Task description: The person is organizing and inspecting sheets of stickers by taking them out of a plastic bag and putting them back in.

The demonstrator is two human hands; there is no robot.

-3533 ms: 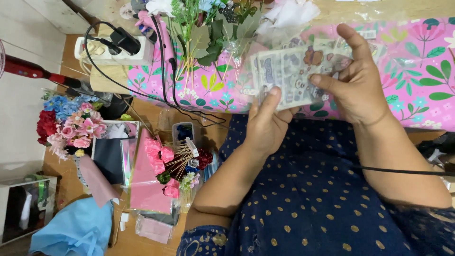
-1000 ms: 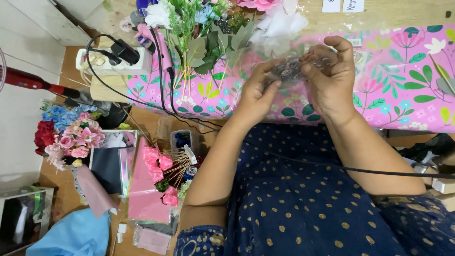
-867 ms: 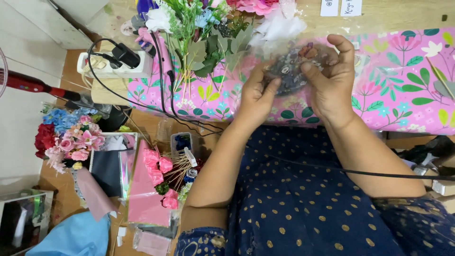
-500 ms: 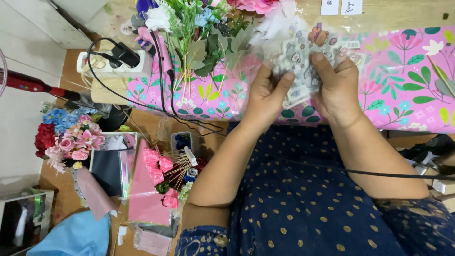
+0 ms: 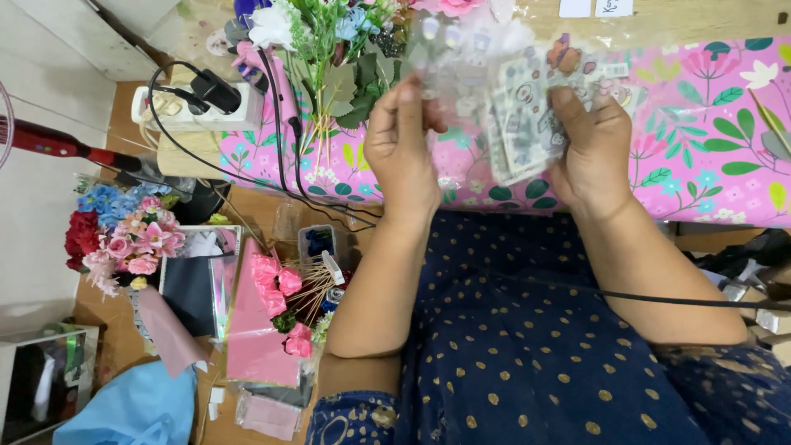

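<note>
My right hand [image 5: 589, 148] grips a stack of small printed sheets [image 5: 523, 124] in clear sleeves, held up over the pink flowered table cover [image 5: 709, 140]. My left hand [image 5: 404, 144] is raised beside it and pinches a clear plastic sleeve [image 5: 449, 62] that is blurred by motion. The two hands are a short way apart. A bunch of artificial flowers with green leaves [image 5: 329, 49] lies on the cover just left of my left hand.
A white power strip [image 5: 198, 103] with black cables sits at the upper left. On the wooden floor to the left are a flower bouquet [image 5: 115, 235], pink paper sheets [image 5: 259, 330], a small container of sticks and pink roses [image 5: 305, 284], and a blue cloth [image 5: 124, 408].
The hands were close together crumpling the sleeve and sheets. They have since spread apart, the left lifting the clear sleeve away while the right keeps the stack.
</note>
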